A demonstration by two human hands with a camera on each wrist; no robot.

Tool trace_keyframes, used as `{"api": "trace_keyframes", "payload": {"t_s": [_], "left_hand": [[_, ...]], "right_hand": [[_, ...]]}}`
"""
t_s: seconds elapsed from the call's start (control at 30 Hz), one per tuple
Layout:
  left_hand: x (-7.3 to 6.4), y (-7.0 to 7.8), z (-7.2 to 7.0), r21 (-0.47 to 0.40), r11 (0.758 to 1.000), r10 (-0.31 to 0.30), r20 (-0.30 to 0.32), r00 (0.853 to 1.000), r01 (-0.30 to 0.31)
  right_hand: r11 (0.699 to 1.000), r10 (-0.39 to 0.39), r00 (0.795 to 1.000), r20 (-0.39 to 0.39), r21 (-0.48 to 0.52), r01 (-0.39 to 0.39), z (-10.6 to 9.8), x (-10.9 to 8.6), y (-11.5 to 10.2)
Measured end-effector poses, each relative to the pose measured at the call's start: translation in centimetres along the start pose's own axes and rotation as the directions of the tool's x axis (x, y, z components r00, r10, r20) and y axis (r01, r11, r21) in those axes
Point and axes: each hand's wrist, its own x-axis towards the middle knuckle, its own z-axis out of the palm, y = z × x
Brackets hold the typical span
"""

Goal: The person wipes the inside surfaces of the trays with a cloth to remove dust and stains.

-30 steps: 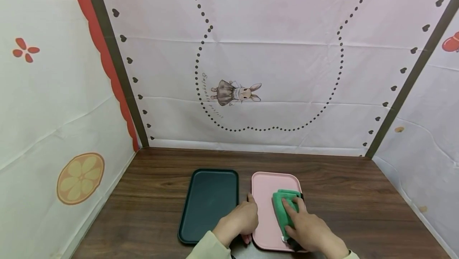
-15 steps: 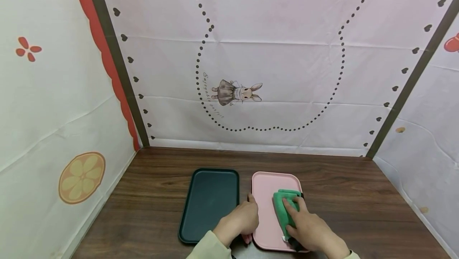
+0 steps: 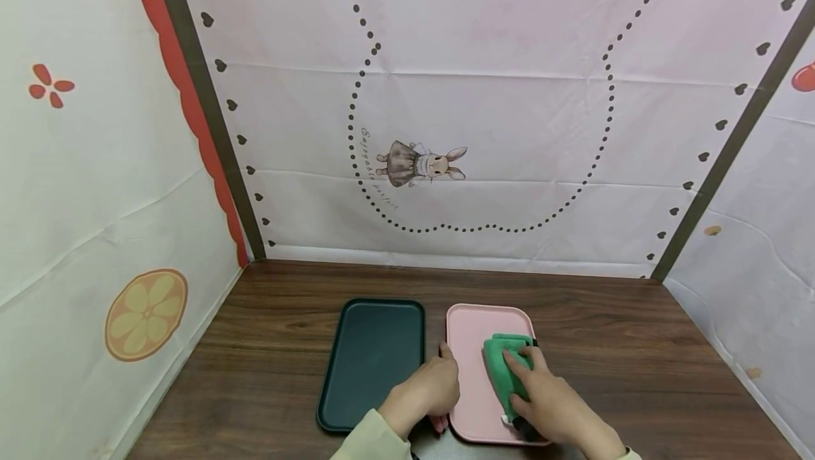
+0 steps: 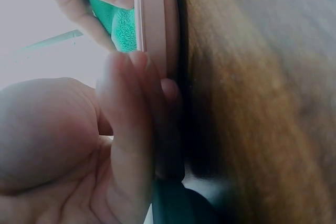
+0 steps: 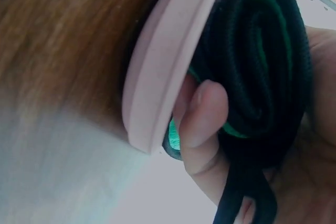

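Observation:
In the head view, a pink tray (image 3: 467, 375) lies on the table, with a folded green towel (image 3: 503, 368) on its right half. My right hand (image 3: 544, 400) holds the towel, its fingers spread over the top. The right wrist view shows the towel's dark-edged folds (image 5: 252, 61) between thumb and fingers, beside the tray's rim (image 5: 163, 72). My left hand (image 3: 429, 389) is at the tray's left edge. Its fingers (image 4: 126, 124) reach up to the tray's side in the left wrist view, fairly straight and touching it.
A dark green tray (image 3: 376, 364) lies left of the pink one, close to my left hand. Both are on a brown wooden table (image 3: 280, 354). Patterned white cloth walls (image 3: 509, 127) stand behind and at both sides.
My right hand and the towel have shifted very slightly left and away from me on the pink tray. The left hand and both trays stay in place.

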Motion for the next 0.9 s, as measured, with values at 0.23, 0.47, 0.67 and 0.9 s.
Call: {"api": "trace_keyframes", "payload": {"t_s": [0.23, 0.47, 0.67, 0.9], "left_hand": [[0.0, 0.0, 0.0, -0.014, 1.000, -0.006, 0.009, 1.000, 0.006], [0.0, -0.1, 0.0, -0.017, 1.000, -0.012, 0.005, 1.000, 0.012], [-0.1, -0.1, -0.1, -0.007, 1.000, -0.010, -0.005, 1.000, 0.010], [-0.1, -0.1, 0.1, -0.012, 1.000, -0.004, -0.006, 1.000, 0.004]], "right_hand": [[0.997, -0.074, 0.997, -0.016, 0.024, 0.074, -0.4, 0.0, 0.5], [0.997, -0.072, 0.996, -0.051, 0.038, 0.074, -1.2, -0.1, 0.6], [0.996, -0.084, 0.994, -0.077, 0.016, 0.085, -1.8, 0.0, 1.0], [0.994, -0.109, 0.987, -0.116, 0.000, 0.110, -2.7, 0.2, 1.9]]}}
